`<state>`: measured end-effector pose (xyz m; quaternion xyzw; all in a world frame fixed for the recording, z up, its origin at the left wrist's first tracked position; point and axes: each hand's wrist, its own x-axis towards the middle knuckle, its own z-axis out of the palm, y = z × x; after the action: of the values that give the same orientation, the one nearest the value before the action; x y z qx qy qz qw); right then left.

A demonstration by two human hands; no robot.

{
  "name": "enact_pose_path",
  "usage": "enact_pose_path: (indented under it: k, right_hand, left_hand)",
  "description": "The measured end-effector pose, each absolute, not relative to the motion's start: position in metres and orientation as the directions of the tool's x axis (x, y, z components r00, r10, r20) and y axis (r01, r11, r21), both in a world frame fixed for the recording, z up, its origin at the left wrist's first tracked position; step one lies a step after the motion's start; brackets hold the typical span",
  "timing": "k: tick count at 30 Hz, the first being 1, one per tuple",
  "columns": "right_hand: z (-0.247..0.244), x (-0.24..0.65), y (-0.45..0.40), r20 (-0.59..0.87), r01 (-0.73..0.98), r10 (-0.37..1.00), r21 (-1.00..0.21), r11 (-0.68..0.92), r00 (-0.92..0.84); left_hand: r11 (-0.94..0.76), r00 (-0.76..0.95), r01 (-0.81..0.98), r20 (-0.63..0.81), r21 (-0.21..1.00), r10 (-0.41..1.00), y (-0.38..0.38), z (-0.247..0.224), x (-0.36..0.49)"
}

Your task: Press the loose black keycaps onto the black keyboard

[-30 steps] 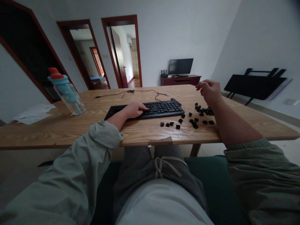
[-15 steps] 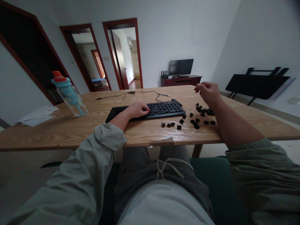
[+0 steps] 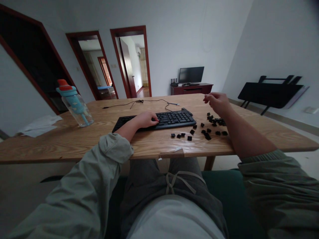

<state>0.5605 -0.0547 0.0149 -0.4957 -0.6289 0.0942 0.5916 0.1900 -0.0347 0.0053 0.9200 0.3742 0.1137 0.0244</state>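
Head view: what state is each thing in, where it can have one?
Computer keyboard: face up on the wooden table
Left hand: curled, on the computer keyboard
Right hand: raised, curled; contents unclear
Keycaps: loose, scattered
Black cable: strung out, bunched partway along
Water bottle: upright, capped
Flat screen: dark
Wooden door: open

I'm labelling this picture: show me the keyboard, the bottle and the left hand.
Keyboard [image 3: 173, 118]: head view, on its keys.
Bottle [image 3: 76, 105]: head view, middle of its body.
Left hand [image 3: 145, 119]: head view, back of the hand.

A home, with television [image 3: 191, 75], curtain [image 3: 143, 68]
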Motion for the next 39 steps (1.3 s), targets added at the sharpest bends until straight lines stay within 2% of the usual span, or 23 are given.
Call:
enact_pose_path:
  k: [3, 6, 17, 21, 23, 29, 33, 36, 38, 39]
  right_hand:
    - [0.015, 0.558, -0.057, 0.63, 0.5, 0.756, -0.719, 0.484, 0.175]
    - [0.014, 0.558, -0.057, 0.621, 0.51, 0.769, -0.715, 0.479, 0.148]
    - [0.013, 0.561, -0.054, 0.63, 0.521, 0.759, -0.708, 0.476, 0.164]
    - [0.022, 0.562, -0.061, 0.669, 0.383, 0.704, -0.731, 0.564, 0.24]
    - [0.026, 0.564, -0.064, 0.687, 0.303, 0.661, -0.726, 0.617, 0.302]
    - [0.031, 0.566, -0.067, 0.689, 0.294, 0.587, -0.718, 0.631, 0.425]
    - [0.038, 0.563, -0.088, 0.691, 0.325, 0.514, -0.707, 0.628, 0.508]
    - [0.036, 0.57, -0.117, 0.66, 0.472, 0.56, -0.75, 0.463, 0.5]
    - [0.025, 0.584, -0.136, 0.577, 0.636, 0.673, -0.745, 0.201, 0.463]
    - [0.017, 0.594, -0.144, 0.521, 0.708, 0.716, -0.704, 0.052, 0.465]
  left_hand:
    - [-0.786, 0.767, 0.614, 0.182, 0.07, 0.616, -0.035, 0.005, 0.186]
    - [-0.801, 0.779, 0.597, 0.2, 0.056, 0.594, -0.035, 0.002, 0.182]
    - [-0.796, 0.762, 0.597, 0.241, 0.095, 0.601, -0.03, -0.005, 0.183]
    - [-0.724, 0.662, 0.67, 0.306, 0.167, 0.684, -0.036, 0.003, 0.182]
    - [-0.727, 0.664, 0.663, 0.306, 0.178, 0.682, -0.042, 0.008, 0.181]
    - [-0.823, 0.815, 0.567, 0.119, 0.031, 0.567, -0.048, 0.016, 0.175]
    - [-0.838, 0.826, 0.546, 0.16, 0.009, 0.54, -0.041, 0.013, 0.166]
    - [-0.872, 0.844, 0.488, 0.266, -0.023, 0.465, -0.048, 0.014, 0.153]
    - [-0.905, 0.873, 0.422, 0.286, -0.041, 0.394, -0.066, 0.018, 0.138]
    - [-0.916, 0.888, 0.399, 0.266, -0.04, 0.375, -0.078, 0.021, 0.129]
